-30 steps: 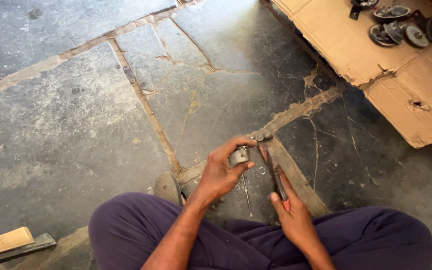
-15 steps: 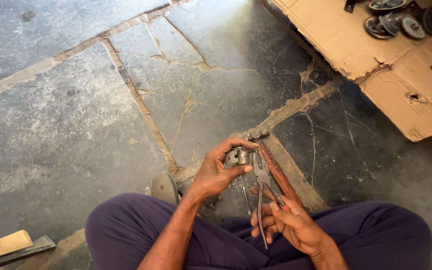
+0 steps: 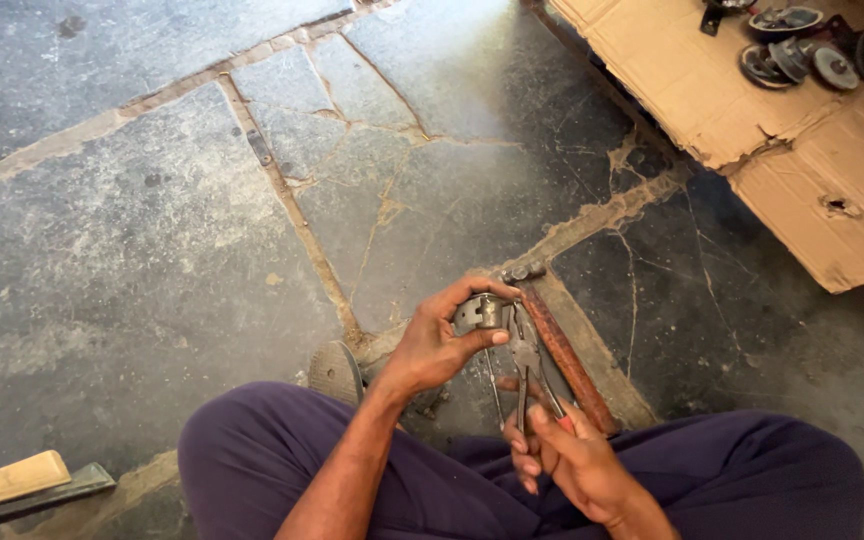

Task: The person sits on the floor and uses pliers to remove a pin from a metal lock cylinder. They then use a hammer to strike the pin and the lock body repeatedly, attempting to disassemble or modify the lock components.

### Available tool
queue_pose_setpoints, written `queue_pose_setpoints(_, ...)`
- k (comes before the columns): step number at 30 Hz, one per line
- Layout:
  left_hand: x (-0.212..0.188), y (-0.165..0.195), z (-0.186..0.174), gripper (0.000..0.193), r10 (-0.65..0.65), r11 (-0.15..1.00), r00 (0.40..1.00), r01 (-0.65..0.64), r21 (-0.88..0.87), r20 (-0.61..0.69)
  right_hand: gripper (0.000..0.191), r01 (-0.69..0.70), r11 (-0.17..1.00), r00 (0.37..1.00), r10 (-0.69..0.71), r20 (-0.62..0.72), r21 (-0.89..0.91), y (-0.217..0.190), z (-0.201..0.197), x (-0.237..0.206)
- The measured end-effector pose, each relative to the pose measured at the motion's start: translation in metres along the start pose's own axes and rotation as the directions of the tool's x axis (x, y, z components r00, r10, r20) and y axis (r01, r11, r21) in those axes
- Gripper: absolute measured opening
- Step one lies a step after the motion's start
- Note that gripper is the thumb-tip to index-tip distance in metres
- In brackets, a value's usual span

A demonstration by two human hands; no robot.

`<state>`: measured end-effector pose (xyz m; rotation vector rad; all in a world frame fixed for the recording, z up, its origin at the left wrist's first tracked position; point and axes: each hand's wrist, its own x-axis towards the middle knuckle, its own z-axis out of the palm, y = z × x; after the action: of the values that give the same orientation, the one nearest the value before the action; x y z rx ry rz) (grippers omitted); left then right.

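Left hand [image 3: 437, 345] pinches a small metal part [image 3: 479, 312]; right hand [image 3: 562, 455] squeezes pliers [image 3: 524, 362] beneath it.

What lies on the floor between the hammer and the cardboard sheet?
Head view: only bare, cracked stone floor lies between the hammer and the cardboard sheet; no tool or part rests there.

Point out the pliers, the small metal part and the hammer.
pliers [image 3: 525, 352], head view, on the pivot.
metal part [image 3: 478, 313], head view, on its round body.
hammer [image 3: 564, 355], head view, on the wooden handle.
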<state>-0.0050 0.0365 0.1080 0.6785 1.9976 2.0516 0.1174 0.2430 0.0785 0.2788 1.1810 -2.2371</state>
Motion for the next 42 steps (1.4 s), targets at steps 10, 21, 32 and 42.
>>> queue_pose_setpoints(10, 0.0, 0.004, 0.009, 0.043, 0.078, 0.99, 0.994, -0.068, 0.126, -0.077, 0.045, 0.201, -0.054, 0.604, -0.779, 0.167, -0.978, -0.004, 0.007, 0.007)
queue_pose_setpoints(21, 0.001, 0.005, 0.02, 0.052, 0.267, 0.874, 0.961, -0.213, 0.436, -0.065, 0.076, -0.367, 0.183, 0.74, -0.536, -0.406, -0.912, -0.011, 0.006, 0.005)
queue_pose_setpoints(32, -0.003, 0.002, 0.009, 0.056, 0.28, 0.693, 0.955, -0.271, 0.668, 0.097, 0.054, 0.003, 0.202, 0.706, -0.694, -0.141, -0.979, 0.0, -0.003, 0.013)
queue_pose_setpoints(42, -0.004, -0.003, 0.014, 0.051, 0.258, 0.807, 0.966, -0.213, 0.551, -0.004, 0.082, -0.205, -0.08, 0.714, -0.694, -0.093, -0.976, -0.009, -0.021, 0.006)
